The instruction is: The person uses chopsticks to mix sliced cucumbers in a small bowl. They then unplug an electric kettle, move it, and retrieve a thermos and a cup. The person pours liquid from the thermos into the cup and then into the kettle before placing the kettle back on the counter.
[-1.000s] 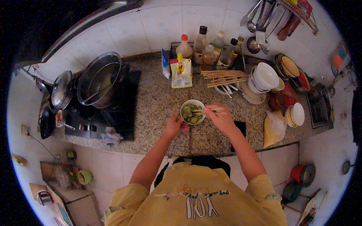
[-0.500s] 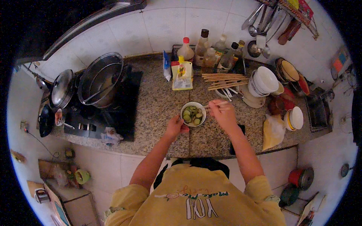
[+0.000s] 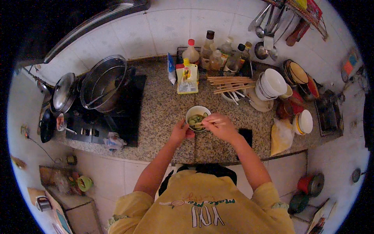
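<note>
Small white bowl (image 3: 197, 116) of green veg slices sits on speckled granite surface (image 3: 163, 113), near front edge, just below yellow sauce pouch (image 3: 187, 79) & chopstick bundle (image 3: 229, 84). L hand (image 3: 181, 132) curled vs bowl's near rim, steadying; R hand (image 3: 219, 125) closed on thin chopsticks (image 3: 208, 123), tips at the bowl's contents. Vs 0.5 s ago: R hand dropped from beside bowl to over its rim, bowl unmoved — reads as mixing/picking at the veg resuming, prob. mid-step.
</note>
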Available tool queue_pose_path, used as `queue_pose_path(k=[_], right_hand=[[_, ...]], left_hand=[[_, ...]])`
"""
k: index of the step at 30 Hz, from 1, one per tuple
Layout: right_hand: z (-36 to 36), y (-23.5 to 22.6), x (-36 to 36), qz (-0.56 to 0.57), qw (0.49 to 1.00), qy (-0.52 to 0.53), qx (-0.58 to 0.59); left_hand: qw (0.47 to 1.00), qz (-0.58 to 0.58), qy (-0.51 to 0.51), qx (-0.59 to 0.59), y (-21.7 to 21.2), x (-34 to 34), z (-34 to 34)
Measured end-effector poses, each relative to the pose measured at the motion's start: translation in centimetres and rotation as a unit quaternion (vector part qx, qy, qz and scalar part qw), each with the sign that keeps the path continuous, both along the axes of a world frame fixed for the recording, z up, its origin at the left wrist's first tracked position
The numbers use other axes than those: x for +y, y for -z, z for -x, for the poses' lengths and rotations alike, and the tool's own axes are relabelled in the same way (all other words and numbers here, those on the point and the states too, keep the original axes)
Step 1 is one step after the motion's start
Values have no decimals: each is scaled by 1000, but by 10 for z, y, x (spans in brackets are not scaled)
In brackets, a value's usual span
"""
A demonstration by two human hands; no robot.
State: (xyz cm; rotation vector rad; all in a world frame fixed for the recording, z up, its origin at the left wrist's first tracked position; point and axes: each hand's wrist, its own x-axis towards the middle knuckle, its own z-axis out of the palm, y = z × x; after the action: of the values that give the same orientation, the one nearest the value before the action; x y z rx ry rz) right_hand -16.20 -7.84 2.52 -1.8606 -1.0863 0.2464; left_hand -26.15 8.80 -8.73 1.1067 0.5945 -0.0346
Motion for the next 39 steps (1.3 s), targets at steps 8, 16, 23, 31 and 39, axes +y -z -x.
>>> queue_pose_path(k=[8, 16, 23, 31, 39], right_hand=[[-15, -18, -10, -23, 962, 224, 157], [-14, -8, -5, 49, 994, 66, 76], [-11, 3, -8, 1, 998, 39, 55], [-19, 16, -12, 26, 983, 177, 30], [-2, -12, -7, 15, 986, 107, 131]], left_hand=[[1000, 5, 0, -12, 5, 0, -1], [1000, -7, 0, -28, 11, 3, 1], [1000, -19, 10, -10, -9, -4, -3], [1000, -12, 19, -17, 1, -1, -3], [1000, -4, 9, -3, -5, -1, -3]])
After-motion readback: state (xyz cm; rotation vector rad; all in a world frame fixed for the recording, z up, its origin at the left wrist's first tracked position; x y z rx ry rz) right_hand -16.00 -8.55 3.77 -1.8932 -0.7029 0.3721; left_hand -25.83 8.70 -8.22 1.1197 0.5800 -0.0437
